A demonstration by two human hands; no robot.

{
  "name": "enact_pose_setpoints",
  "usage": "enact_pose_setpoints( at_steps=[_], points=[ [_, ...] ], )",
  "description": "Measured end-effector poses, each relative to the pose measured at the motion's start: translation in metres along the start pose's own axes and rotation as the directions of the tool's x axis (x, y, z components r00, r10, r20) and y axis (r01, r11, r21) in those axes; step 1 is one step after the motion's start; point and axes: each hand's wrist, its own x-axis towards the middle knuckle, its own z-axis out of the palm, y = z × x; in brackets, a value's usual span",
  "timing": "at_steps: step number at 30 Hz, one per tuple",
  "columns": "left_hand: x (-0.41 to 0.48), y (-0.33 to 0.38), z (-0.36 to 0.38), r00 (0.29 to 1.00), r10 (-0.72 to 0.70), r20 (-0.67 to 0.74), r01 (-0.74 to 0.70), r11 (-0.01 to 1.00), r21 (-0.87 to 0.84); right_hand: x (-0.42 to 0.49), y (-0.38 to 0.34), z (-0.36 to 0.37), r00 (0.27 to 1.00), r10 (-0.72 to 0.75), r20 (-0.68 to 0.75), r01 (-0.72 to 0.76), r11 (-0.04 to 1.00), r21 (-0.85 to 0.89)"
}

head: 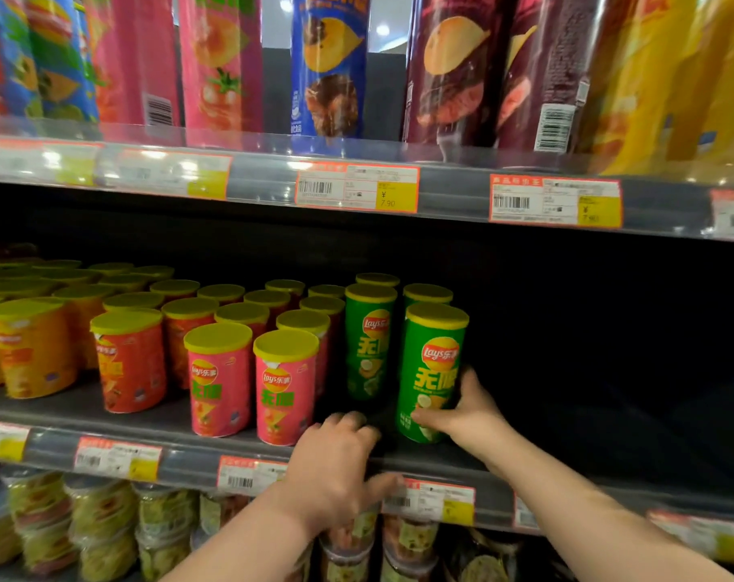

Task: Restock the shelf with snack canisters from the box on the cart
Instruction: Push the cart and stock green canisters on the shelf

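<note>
A green snack canister (430, 363) with a yellow lid stands upright at the front of the middle shelf (147, 430). My right hand (466, 409) grips its lower part, thumb in front and fingers round the right side. My left hand (336, 459) rests on the shelf's front edge just left of it, fingers curled over the lip, holding nothing. Behind it stand more green canisters (369, 338). Pink canisters (285, 384), red canisters (130, 363) and orange canisters (33, 346) fill the rows to the left. The box and the cart are out of view.
Dark bare shelf space (588, 371) lies right of the green canister. Tall chip tubes (327, 65) line the upper shelf. Wrapped cups (100, 527) sit on the shelf below. Price tags (357, 184) run along the shelf rails.
</note>
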Motion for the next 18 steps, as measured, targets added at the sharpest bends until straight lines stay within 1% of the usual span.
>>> enact_pose_setpoints(
  at_steps=[2, 5, 9, 13, 18],
  points=[
    [-0.003, -0.003, 0.007, 0.998, 0.064, -0.020, -0.063, 0.995, 0.083, 0.007, 0.003, 0.006, 1.000, 0.009, -0.008, -0.009, 0.999, -0.036],
    [-0.002, -0.005, 0.010, 0.991, 0.094, -0.091, -0.089, 0.994, 0.055, 0.018, 0.005, 0.009, 1.000, 0.006, -0.004, -0.006, 0.999, -0.043],
    [-0.001, -0.008, 0.022, 0.965, 0.120, -0.232, -0.108, 0.992, 0.067, 0.030, 0.006, 0.010, 1.000, -0.012, 0.017, 0.012, 1.000, 0.005],
    [-0.001, -0.007, 0.025, 0.956, 0.126, -0.266, -0.113, 0.992, 0.065, 0.043, 0.006, 0.009, 0.999, -0.033, 0.028, 0.031, 0.998, 0.055],
    [0.001, -0.009, 0.026, 0.953, 0.139, -0.270, -0.120, 0.989, 0.087, 0.061, 0.006, 0.008, 1.000, -0.001, 0.026, 0.000, 1.000, 0.025]
  ],
)
